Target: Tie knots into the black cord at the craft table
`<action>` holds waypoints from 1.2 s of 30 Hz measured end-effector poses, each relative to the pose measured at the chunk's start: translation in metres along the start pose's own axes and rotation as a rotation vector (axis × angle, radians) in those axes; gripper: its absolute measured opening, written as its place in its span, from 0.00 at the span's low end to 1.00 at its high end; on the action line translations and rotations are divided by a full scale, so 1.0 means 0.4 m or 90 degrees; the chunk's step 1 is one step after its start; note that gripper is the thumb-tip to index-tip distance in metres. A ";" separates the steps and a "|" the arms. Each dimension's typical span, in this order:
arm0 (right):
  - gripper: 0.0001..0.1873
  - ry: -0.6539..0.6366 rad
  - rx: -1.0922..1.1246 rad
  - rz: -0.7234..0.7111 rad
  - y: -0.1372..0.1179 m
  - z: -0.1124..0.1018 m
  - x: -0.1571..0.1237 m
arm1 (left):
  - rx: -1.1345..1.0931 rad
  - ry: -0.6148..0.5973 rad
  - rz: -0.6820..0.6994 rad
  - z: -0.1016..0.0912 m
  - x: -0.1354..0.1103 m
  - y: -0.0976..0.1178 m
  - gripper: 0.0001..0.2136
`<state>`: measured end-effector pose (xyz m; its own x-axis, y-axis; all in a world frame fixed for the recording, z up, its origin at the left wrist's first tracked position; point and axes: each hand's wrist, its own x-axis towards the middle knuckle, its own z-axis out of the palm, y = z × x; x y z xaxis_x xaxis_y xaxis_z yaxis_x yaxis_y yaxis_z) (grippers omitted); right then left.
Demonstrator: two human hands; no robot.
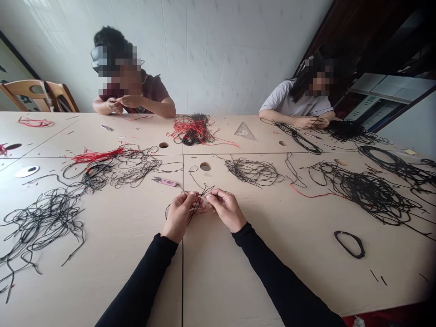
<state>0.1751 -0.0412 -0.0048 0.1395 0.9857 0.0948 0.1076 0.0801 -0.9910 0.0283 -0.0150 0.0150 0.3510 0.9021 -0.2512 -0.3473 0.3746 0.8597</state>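
Black cord [197,205] pinched in your fingertips, left hand [179,217] and right hand [226,210] both nearly closed on it, held together just above the surface [102,272]. Pink thread snips [165,182] lie just ahead; loose black cord tangle [254,171] sits beyond, right.

A cord [196,205] is held between the left hand [179,216] and the right hand [226,209], above the near middle of the counter [102,277]. Thread snips [165,182] are placed just beyond the left hand. A large tangle [44,227] is laid to the left and a second tangle [366,193] to the right, with a closed loop [349,244] nearer on the right. A set square [245,131] is positioned at the far side, between two seated co-workers [153,91] [293,102].
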 end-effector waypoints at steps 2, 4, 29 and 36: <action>0.15 0.005 -0.002 0.003 0.000 -0.001 0.000 | 0.004 -0.011 -0.019 0.000 0.000 0.000 0.17; 0.15 0.010 -0.004 0.004 -0.001 -0.001 0.001 | 0.023 -0.020 -0.024 0.000 -0.001 -0.001 0.16; 0.18 -0.018 -0.011 0.021 0.003 0.003 0.001 | 0.111 0.021 0.041 0.002 0.000 -0.008 0.15; 0.20 -0.008 0.016 0.079 -0.002 -0.001 -0.002 | 0.131 0.038 0.087 0.007 0.002 -0.009 0.13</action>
<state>0.1753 -0.0420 -0.0041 0.1379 0.9900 -0.0305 0.0647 -0.0398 -0.9971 0.0321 -0.0163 0.0129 0.2583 0.9548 -0.1469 -0.2018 0.2021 0.9584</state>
